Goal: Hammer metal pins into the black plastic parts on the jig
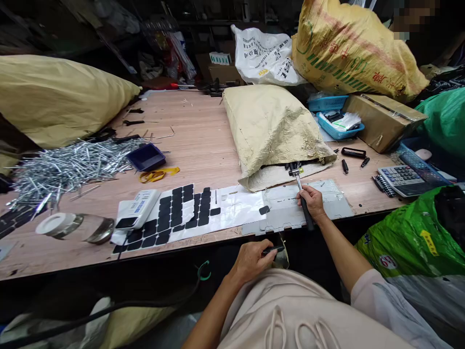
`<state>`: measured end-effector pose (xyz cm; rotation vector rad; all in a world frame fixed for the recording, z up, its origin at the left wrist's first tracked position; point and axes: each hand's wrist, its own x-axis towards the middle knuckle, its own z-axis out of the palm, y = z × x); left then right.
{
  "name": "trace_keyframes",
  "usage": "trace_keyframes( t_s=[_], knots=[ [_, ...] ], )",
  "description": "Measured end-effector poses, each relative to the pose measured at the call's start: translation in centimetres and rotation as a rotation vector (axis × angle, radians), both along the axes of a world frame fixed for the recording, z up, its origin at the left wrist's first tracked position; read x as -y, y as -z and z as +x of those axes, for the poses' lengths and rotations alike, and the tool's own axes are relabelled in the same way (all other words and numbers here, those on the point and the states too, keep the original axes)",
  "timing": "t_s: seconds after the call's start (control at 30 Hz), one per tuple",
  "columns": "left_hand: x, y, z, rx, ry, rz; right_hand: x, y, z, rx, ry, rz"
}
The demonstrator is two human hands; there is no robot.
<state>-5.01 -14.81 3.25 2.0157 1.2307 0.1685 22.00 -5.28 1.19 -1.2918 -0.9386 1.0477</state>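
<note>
Closest in, the left hand (253, 259) has its fingers curled around a small dark object (273, 250), just in front of the tabletop (203, 135) edge; most of it is covered, so can't tell what it is. The right hand (311, 201) is wrapped around a hammer (298, 182), gripping where the dark handle meets the metal shaft, over a grey plate (330, 196) at the front edge. The hammer's head is up by the mouth of a pale yellow sack (272, 123), where some black pieces (289, 166) peek out.

Left of the plate are sheets of black stickers (170, 213) (a few gaps in the rows), with a white device (140, 207) sitting on them and a jar (83, 228) beside that. Behind those there's a dark blue tray (146, 156) next to a big heap of metal rods (80, 162). Over on the right, a calculator (401, 177), then a cardboard box (385, 121), and a bulging yellow bag (356, 48) further back.
</note>
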Motion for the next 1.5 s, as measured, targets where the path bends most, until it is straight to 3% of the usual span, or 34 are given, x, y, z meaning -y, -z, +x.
trace_keyframes(
  t_s=[0.13, 0.2, 0.3, 0.4, 0.5, 0.63, 0.77, 0.93, 1.1, 1.2, 1.33, 1.5],
  knots=[
    [1.4, 1.6, -0.9, -0.309, -0.032, -0.055, 0.0, 0.1, 0.0, -0.015, 0.019, 0.014],
    [1.0, 1.5, -0.8, -0.296, -0.003, -0.089, 0.0, 0.1, 0.1, -0.039, 0.044, 0.027],
    [-1.2, 0.1, 0.5, -0.104, 0.024, -0.150, 0.0, 0.1, 0.1, -0.071, 0.084, 0.033],
    [-6.1, -1.5, 3.5, 0.133, -0.044, -0.111, 0.1, -0.1, 0.0, -0.095, 0.104, 0.027],
    [-13.3, -1.9, 7.7, 0.229, -0.245, 0.099, 0.0, -0.1, -0.1, -0.114, 0.105, 0.025],
    [-21.9, -1.1, 13.2, 0.089, -0.504, 0.205, -0.3, 0.2, -0.2, -0.122, 0.098, 0.024],
    [-25.5, -0.3, 16.6, -0.040, -0.625, 0.170, -0.5, 0.5, -0.3, -0.142, 0.092, 0.027],
    [-25.4, -0.3, 16.4, -0.091, -0.599, 0.198, -0.5, 0.5, -0.2, -0.146, 0.079, 0.038],
    [-22.6, -0.3, 10.6, -0.132, -0.379, 0.163, -0.3, 0.2, -0.1, -0.135, 0.063, 0.024],
    [-20.0, 0.6, 7.4, -0.063, -0.230, 0.248, -0.3, 0.1, -0.1, -0.098, 0.059, 0.016],
    [-17.8, 2.7, 6.3, 0.021, -0.280, 0.423, -0.3, 0.3, -0.1, -0.043, 0.021, 0.021],
    [-18.0, 3.5, 6.6, 0.091, -0.253, 0.400, 0.2, 0.7, -0.3, 0.083, -0.090, 0.015]
  ],
)
